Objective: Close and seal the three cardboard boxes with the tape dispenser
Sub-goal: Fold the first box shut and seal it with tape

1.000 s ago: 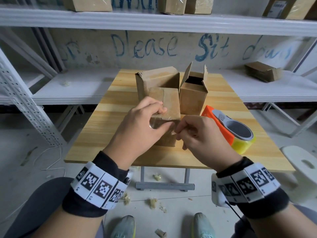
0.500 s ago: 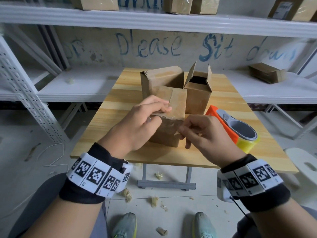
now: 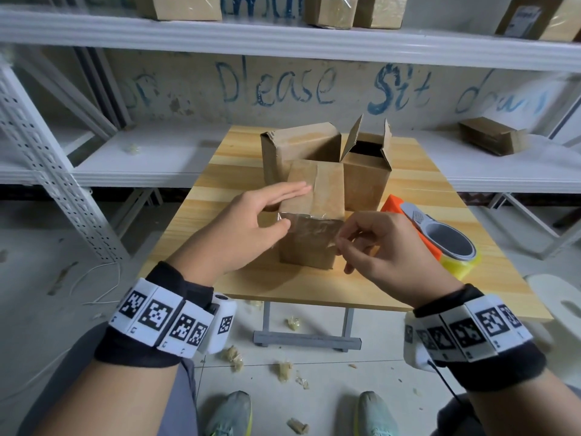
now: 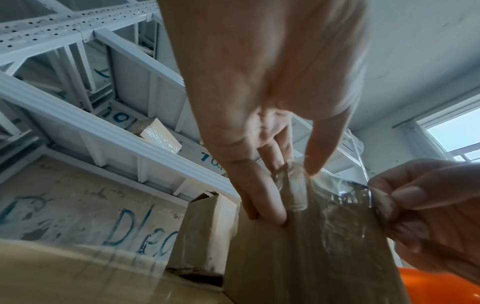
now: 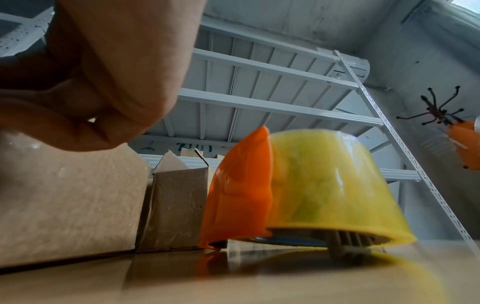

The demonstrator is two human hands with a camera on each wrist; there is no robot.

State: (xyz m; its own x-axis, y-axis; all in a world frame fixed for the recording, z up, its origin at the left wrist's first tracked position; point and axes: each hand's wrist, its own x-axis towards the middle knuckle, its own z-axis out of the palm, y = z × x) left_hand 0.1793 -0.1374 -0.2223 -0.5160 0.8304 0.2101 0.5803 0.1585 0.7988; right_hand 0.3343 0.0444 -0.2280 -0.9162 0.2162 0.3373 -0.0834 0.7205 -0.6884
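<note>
Right hand (image 3: 382, 247) covering the near right corner of the closed box (image 3: 314, 215), tape dispenser (image 5: 298, 189) showing smeared in the right wrist view, shelf boxes (image 3: 185, 6) being cut off at the far edge.

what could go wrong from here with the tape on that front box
1. The tape on the front box looks wrinkled; pressed down so, it may crease and seal poorly.
2. The right hand pinches the tape's edge, which could stick to the fingers and lift.
3. The open box stands close behind and could be knocked.
</note>
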